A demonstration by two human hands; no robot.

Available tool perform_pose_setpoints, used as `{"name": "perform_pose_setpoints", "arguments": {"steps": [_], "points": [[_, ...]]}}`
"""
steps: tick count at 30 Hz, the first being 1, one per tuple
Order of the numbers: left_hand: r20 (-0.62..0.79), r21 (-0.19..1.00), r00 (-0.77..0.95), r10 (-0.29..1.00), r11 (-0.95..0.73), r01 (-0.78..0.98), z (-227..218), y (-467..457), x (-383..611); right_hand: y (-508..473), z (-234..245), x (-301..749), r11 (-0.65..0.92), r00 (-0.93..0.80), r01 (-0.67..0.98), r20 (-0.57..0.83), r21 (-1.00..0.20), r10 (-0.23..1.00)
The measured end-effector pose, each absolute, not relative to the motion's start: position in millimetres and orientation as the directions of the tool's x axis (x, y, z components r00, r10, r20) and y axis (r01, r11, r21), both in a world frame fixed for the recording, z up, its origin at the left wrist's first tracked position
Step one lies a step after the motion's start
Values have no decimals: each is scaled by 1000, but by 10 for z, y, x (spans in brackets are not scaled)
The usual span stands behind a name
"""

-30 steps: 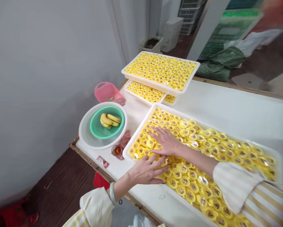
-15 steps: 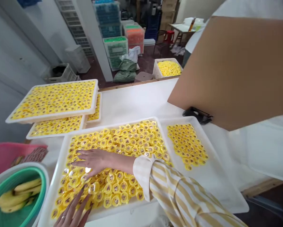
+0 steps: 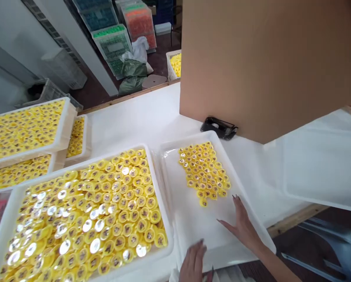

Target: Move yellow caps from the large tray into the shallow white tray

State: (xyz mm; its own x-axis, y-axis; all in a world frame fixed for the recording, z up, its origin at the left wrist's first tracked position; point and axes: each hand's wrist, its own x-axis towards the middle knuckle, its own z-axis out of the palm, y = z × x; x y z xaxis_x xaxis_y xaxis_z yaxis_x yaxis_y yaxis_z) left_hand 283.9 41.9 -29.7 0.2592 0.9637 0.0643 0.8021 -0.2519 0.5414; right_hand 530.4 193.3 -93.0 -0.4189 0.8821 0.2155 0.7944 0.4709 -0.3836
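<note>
Across the white table (image 3: 131,117), a wooden strip (image 3: 295,220) edges the board, and beyond its far side crates (image 3: 113,47) and green and white bags (image 3: 134,70) stand on a dark floor. A large cardboard box (image 3: 251,70) rises at the back right, with a black tool (image 3: 219,128) at its foot.

The white tray (image 3: 189,229) lies flat in front of the person, its long axis running from near right to far left, its far end toward the black tool. Its yellow discs (image 3: 204,170) sit in one patch in the far half, narrowing to a single disc at the near tip.

The right hand (image 3: 243,227) is over the tray's right side, thumb and forefinger spread wide with nothing between them, the forefinger just beside the discs. The left hand (image 3: 193,261), blurred and cut off below, is at the near edge; whether it holds anything I cannot tell.

White tray floor shows from the patch to the near wall and along the left wall. Close on the left runs the rim of a full tray (image 3: 160,192), with stacked trays (image 3: 66,129) behind it.
</note>
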Motion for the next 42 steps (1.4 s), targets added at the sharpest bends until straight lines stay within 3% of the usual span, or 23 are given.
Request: {"name": "perform_pose_setpoints", "arguments": {"steps": [2,5,8,17,21,27,35,42], "points": [[26,574,57,998,-62,817,-756,758,3203,1970,-1215,5468,486,-462,794,158,-365,873],[-59,538,-11,998,41,842,-1274,1289,3368,2254,-1521,5454,536,-533,764,115,-359,838],[-133,496,20,991,49,867,-1491,1699,3285,2547,-1700,5350,578,-585,726,106,-373,804],[-114,451,108,988,-46,891,-1479,1784,3201,2378,-1574,5350,592,-607,724,81,-355,790],[-104,424,213,972,-150,893,-1521,1894,3223,2526,-1554,5314,687,-711,654,52,-315,701],[-83,414,236,968,-182,892,-1520,1890,3233,2542,-1587,5322,758,-780,586,54,-287,624],[-42,357,239,970,-209,910,-1612,1882,3246,2615,-1585,5247,789,-806,573,21,-223,592],[38,289,284,958,-282,915,-1694,1693,3250,2307,-1636,5395,756,-762,638,19,-149,647]]}}
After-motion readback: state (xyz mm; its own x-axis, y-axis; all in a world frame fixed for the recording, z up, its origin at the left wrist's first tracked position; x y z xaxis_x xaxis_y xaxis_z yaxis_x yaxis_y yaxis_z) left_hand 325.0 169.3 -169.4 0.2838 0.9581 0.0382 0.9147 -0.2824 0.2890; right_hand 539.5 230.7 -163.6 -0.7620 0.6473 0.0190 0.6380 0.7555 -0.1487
